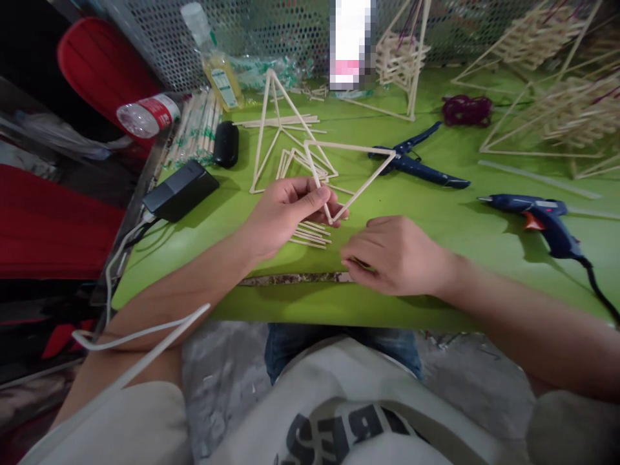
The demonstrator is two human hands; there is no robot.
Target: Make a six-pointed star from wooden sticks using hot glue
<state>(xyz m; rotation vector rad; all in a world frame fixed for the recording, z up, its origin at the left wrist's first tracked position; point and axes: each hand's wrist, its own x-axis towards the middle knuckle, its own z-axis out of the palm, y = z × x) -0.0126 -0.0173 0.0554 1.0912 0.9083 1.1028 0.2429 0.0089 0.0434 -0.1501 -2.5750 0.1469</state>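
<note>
Pinched in my left hand (295, 210) is a triangle of thin wooden sticks (351, 148), held near its lowest corner and raised above the green table. To its right, close to the table's front edge, my right hand (394, 255) has its fingers curled in; whether anything is between them is hidden. Behind my left hand stands a pyramid frame of sticks (261, 132). Smaller stick triangles (287, 161) lie inside and beside it. Several loose sticks (312, 236) lie just under my left hand.
Dark blue cutters (416, 165) and a glue gun (537, 213) lie to the right, near purple string (466, 110). Stick structures (533, 39) stand at the back right. A power bank (181, 190), black case (226, 143), wrapped chopsticks (196, 129) and bottles (223, 81) sit left.
</note>
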